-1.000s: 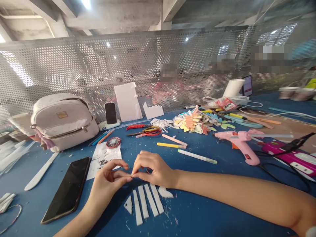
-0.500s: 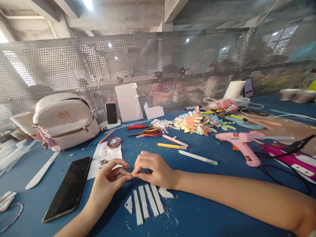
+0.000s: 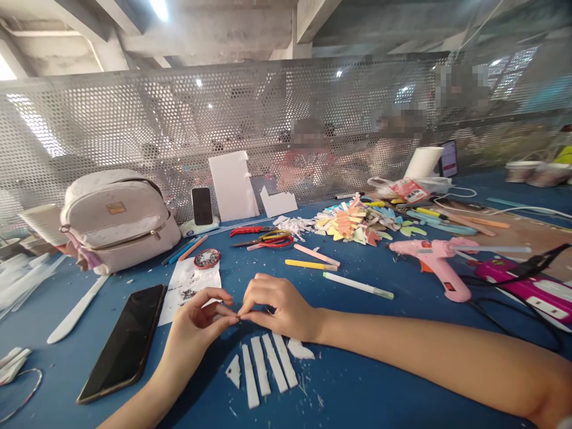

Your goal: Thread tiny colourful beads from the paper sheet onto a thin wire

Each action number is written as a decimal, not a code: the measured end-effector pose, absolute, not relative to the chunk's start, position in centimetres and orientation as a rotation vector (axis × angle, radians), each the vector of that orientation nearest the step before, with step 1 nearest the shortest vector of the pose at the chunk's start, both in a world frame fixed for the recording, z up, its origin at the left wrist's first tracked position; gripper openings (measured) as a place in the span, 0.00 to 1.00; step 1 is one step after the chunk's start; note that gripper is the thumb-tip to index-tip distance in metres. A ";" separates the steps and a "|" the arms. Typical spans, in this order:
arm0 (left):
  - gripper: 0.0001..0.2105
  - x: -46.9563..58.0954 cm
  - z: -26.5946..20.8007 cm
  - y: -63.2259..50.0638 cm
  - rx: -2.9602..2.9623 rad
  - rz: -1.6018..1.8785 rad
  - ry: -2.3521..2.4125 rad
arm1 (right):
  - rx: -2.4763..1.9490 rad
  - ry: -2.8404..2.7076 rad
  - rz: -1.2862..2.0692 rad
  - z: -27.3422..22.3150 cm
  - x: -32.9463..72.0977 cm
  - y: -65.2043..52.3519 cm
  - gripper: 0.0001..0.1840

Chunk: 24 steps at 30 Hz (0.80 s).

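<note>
My left hand [image 3: 201, 319] and my right hand [image 3: 277, 307] meet over the blue table, thumbs and fingertips pinched together at one spot. Whatever is between the fingertips is too small to make out. Just below them lie several white strips [image 3: 260, 366] side by side, with a small white triangular piece [image 3: 233, 371] to their left and an irregular white scrap [image 3: 301, 349] to their right. Behind my left hand a white paper sheet [image 3: 172, 298] bears dark crumbs and a round red-rimmed dish [image 3: 207, 258] of bits.
A black phone [image 3: 123, 342] and a white plastic knife [image 3: 75, 313] lie left, near a pale backpack [image 3: 118, 223]. Markers [image 3: 357, 286], scissors [image 3: 272, 239] and a pile of paper cutouts [image 3: 353, 220] are ahead. A pink glue gun [image 3: 435, 262] and power strip [image 3: 531, 289] lie right.
</note>
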<state>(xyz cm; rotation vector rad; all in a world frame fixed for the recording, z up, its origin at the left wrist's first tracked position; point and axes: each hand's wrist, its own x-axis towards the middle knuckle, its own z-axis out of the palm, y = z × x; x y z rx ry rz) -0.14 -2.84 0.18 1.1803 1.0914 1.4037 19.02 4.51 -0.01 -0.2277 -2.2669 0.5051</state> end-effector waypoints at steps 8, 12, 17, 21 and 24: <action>0.10 -0.1 0.2 -2.9 1.195 1.425 1.085 | -0.220 -2.284 0.492 0.0 18.9 4.5 0.06; 0.10 -0.2 0.0 -2.9 1.206 1.409 1.092 | -0.223 -2.303 0.473 -0.1 18.9 4.5 0.07; 0.09 -0.3 -0.1 -3.0 1.250 1.428 1.110 | -0.207 -2.324 0.447 -0.1 18.8 4.5 0.08; 0.09 -0.6 0.0 -3.2 1.435 1.401 1.148 | -0.203 -2.294 0.433 -0.1 18.9 4.4 0.07; 0.08 -0.6 0.2 -3.4 1.540 1.377 1.184 | -0.215 -2.293 0.425 -0.1 18.9 4.3 0.07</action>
